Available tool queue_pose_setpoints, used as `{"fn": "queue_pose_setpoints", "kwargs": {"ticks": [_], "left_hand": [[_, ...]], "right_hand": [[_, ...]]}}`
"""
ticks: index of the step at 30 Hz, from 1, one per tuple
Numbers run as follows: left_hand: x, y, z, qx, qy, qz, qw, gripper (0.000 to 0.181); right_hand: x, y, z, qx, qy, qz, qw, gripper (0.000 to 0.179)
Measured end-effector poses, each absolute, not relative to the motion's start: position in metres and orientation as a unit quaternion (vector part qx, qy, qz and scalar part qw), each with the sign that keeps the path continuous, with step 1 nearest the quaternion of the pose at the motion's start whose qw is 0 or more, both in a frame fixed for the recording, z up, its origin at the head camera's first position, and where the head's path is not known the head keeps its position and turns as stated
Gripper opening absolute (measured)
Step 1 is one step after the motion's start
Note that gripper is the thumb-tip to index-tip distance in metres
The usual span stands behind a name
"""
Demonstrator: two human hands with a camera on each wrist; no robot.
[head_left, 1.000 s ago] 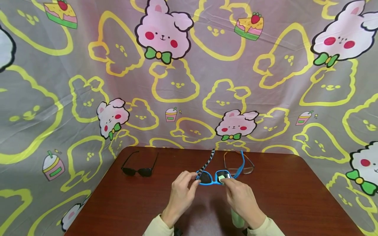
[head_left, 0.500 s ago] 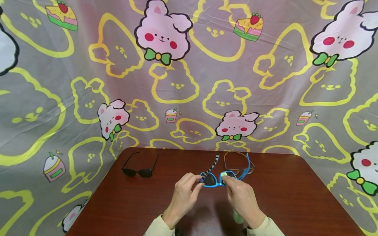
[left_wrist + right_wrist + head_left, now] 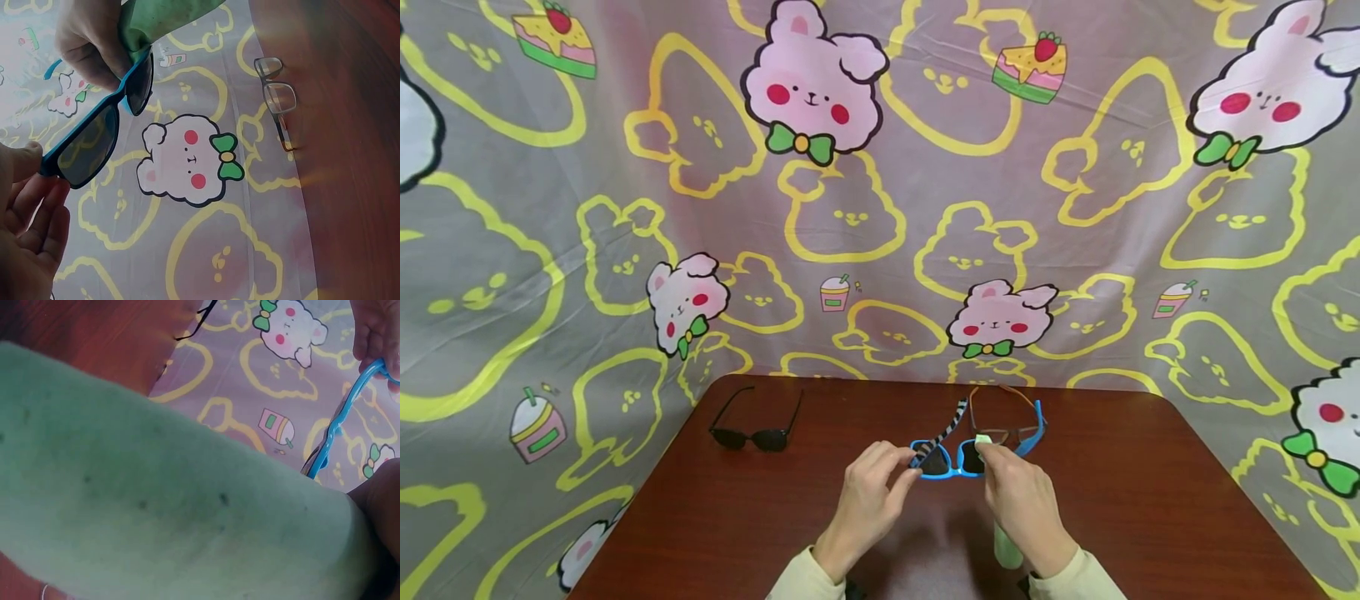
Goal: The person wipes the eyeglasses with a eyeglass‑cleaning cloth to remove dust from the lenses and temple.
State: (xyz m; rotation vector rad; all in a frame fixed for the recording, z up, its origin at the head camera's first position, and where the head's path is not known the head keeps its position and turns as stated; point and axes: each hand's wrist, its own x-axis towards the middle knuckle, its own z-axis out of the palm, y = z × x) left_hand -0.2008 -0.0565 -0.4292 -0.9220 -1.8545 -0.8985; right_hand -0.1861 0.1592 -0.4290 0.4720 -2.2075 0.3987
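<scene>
Blue-framed sunglasses (image 3: 934, 461) with dark lenses are held up over the table, temples unfolded. One temple shows a black-and-grey striped pattern. My left hand (image 3: 867, 492) pinches their left end between thumb and fingers. A pale green cloth (image 3: 1007, 550) is bunched in my right hand (image 3: 1024, 500), its tip showing at the fingertips beside the right lens. That hand hides the outer part of this lens. In the left wrist view, the green cloth (image 3: 165, 22) meets the far lens, while the near lens (image 3: 90, 150) is uncovered. The cloth (image 3: 137, 469) fills much of the right wrist view.
Black sunglasses (image 3: 769, 439) lie unfolded at the table's back left. Clear-lensed eyeglasses (image 3: 973, 410) rest behind the blue pair, partly hidden in the head view. The brown table (image 3: 700, 508) meets a bunny-print curtain (image 3: 880, 200) at the back and sides.
The blue sunglasses have shifted slightly right and down with my left hand. The cloth tip and right fingers have moved from the inner part of the right lens toward its outer side.
</scene>
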Motion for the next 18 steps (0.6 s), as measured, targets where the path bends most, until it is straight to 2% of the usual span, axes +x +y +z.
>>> {"fn": "queue_pose_setpoints", "kwargs": {"ticks": [18], "left_hand": [[-0.2045,-0.0618,-0.4306,-0.324,-0.752,-0.390,0.422,0.018]], "right_hand": [[-0.1829,0.1572,-0.4306,0.217,-0.873,0.158,0.407,0.023]]}}
